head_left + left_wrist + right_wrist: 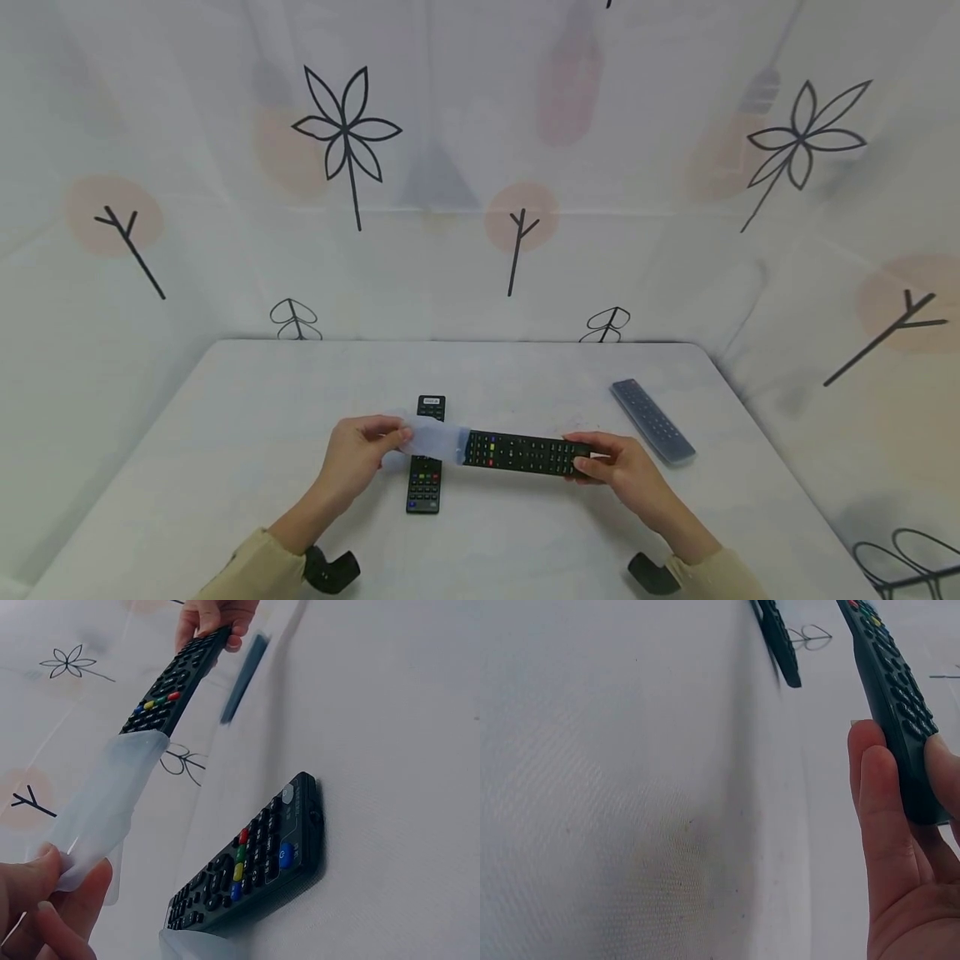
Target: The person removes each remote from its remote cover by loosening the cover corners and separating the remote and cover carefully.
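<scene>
My right hand (615, 471) grips one end of a black remote control (525, 452), thumb on the button side and fingers beneath. The remote's other end meets the mouth of a translucent bluish sleeve (438, 440); how far it reaches inside is hard to tell. Thumb and fingers of my left hand (356, 458) pinch the sleeve's far end. In the left wrist view, the sleeve (101, 795) hangs slack between the left hand and the remote. Below it on the table lies a second black remote (424, 492), its middle hidden by the sleeve and left hand.
A blue-grey remote (654, 421) lies aslant at the table's right. A piece of translucent material (195, 945) shows at the second remote's far end. White patterned cloth (450, 267) surrounds the white table (525, 550) at the back and sides.
</scene>
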Tool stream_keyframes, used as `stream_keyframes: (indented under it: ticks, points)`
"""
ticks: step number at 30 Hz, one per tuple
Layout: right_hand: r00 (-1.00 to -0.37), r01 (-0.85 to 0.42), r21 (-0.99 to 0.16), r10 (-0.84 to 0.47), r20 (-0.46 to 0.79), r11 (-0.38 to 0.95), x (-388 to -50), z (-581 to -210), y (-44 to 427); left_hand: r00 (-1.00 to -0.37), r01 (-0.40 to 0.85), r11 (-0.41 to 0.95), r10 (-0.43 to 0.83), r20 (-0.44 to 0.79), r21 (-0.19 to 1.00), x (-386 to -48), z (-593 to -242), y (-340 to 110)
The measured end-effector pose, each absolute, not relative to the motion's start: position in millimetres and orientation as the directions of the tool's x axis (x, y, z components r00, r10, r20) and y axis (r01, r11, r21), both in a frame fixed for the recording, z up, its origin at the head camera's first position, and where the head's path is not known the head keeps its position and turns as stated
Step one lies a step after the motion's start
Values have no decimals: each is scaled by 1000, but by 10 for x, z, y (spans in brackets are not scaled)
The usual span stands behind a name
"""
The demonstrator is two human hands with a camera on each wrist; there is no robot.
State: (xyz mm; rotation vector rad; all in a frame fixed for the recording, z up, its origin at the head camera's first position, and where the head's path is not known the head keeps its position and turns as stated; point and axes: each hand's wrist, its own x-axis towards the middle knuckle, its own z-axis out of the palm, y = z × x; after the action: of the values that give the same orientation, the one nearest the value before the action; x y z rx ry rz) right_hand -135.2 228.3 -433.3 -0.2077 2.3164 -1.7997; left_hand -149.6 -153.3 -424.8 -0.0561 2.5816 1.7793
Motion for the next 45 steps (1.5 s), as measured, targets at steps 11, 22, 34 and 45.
stream_keyframes:
  ticks: [11,22,34,45]
  points:
    - [-990,57,-970,-116,-86,236,-1390,-4379,2478,-997,-15,337,-75,11,941,-1513,-4177,-1745]
    - [-992,48,-953,-96,-80,301,-1386,-4329,2456,-999,25,327,-27,35,945,-1526,-4157,-1670]
    - [-989,7,-949,-140,-54,316,-1399,-4305,2459,-995,96,344,47,85,934,-1553,-4132,-1600]
    - [-972,-69,-938,-233,-13,340,-1390,-4303,2468,-989,137,335,98,110,932,-1578,-4164,-1513]
